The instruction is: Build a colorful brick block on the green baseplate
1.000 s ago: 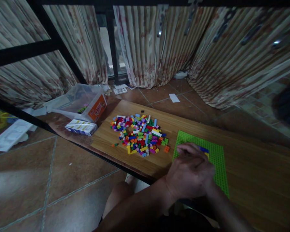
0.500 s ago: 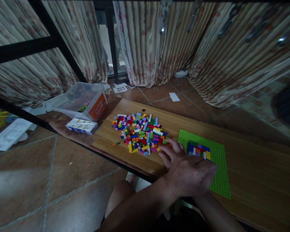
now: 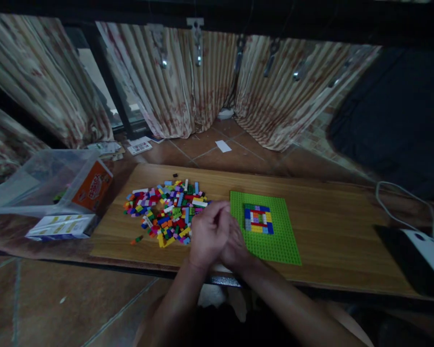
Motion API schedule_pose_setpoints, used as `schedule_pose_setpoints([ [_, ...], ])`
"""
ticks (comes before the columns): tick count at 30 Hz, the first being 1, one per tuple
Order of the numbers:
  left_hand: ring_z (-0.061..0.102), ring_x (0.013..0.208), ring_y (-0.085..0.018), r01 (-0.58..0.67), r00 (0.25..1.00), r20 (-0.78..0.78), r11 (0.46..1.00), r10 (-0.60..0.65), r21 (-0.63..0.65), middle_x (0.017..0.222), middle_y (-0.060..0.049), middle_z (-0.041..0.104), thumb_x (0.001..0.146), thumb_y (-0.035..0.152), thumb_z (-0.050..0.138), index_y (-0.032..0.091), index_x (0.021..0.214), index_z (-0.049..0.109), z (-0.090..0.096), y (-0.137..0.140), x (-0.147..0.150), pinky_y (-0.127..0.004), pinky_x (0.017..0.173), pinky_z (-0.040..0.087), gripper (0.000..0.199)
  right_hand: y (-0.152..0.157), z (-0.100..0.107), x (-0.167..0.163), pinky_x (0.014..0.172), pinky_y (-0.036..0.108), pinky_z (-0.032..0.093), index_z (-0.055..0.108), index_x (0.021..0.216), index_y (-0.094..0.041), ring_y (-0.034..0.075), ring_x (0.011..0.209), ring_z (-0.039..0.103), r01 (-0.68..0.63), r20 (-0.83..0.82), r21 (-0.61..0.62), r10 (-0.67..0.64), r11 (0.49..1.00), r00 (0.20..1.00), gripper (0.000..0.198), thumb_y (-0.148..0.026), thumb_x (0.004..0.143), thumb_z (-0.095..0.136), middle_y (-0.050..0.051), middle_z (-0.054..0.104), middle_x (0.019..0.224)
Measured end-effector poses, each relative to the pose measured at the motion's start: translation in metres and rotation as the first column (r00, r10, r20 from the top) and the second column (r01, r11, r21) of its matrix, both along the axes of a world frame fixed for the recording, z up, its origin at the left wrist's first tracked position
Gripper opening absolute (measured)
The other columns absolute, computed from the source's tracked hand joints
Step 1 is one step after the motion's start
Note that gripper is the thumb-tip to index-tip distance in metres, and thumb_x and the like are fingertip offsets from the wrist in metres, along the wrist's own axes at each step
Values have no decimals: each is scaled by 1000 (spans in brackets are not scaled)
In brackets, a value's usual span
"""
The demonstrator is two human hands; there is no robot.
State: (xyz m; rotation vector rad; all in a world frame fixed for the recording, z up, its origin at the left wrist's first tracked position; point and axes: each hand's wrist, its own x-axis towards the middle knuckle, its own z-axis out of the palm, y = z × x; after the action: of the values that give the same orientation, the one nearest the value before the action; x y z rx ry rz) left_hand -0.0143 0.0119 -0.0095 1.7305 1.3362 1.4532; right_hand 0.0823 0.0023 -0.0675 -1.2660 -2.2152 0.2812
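My left hand (image 3: 207,233) and my right hand (image 3: 234,246) are drawn together, fingers closed, above the near part of the table. Whatever lies between them, if anything, is hidden. Just left of my left hand spreads a heap of mixed toy building bricks (image 3: 177,212). Close by my right hand lies a green studded baseplate (image 3: 278,246). On it stands a low square build of coloured bricks (image 3: 258,219), with blue, red, yellow and white pieces.
The wooden table top (image 3: 332,231) runs left to right. At its left are a clear plastic bin (image 3: 54,168) with an orange label and a white-and-purple box (image 3: 63,226). A black-and-white device (image 3: 423,250) with a cable lies at the right end.
My left hand has come back from the edge of the brick heap, and its spread fingers have closed against my right hand. The view has swung right.
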Motion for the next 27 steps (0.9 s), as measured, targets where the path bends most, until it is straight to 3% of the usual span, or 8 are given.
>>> schedule_pose_setpoints([
  [3, 66, 74, -13, -97, 992, 75, 995, 99, -28, 83, -2, 72, 90, 27, 55, 18, 93, 69, 0, 8, -10, -21, 69, 52, 17, 0, 2, -3, 84, 40, 44, 55, 130, -21, 26, 101, 50, -1, -25, 24, 1, 1000, 1000, 39, -17, 92, 47, 10, 61, 113],
  [11, 66, 74, -14, -69, 998, 2, 997, 69, -16, 81, -3, 72, 88, 26, 55, 17, 90, 70, 3, 7, -7, -22, 69, 52, 17, 2, 2, -2, 80, 38, 44, 59, 124, -20, 25, 94, 53, 21, -33, 16, -20, 1000, 999, 35, -15, 92, 48, 10, 64, 106],
  [16, 65, 70, -13, -79, 997, 9, 997, 79, -26, 79, -2, 71, 89, 29, 55, 18, 92, 70, 2, 7, -10, -21, 66, 51, 19, 3, 0, 0, 75, 37, 42, 68, 100, -22, 23, 87, 53, -4, 17, 37, 3, 999, 1000, 23, -15, 91, 48, 7, 65, 91],
  [27, 66, 74, -13, -84, 996, 3, 996, 84, -25, 84, -2, 72, 88, 27, 56, 18, 95, 71, -3, 8, -11, -22, 70, 52, 18, 4, -3, -2, 86, 39, 43, 71, 93, -24, 24, 100, 52, -92, 29, 14, 92, 996, 995, 25, -14, 91, 48, 6, 64, 92],
])
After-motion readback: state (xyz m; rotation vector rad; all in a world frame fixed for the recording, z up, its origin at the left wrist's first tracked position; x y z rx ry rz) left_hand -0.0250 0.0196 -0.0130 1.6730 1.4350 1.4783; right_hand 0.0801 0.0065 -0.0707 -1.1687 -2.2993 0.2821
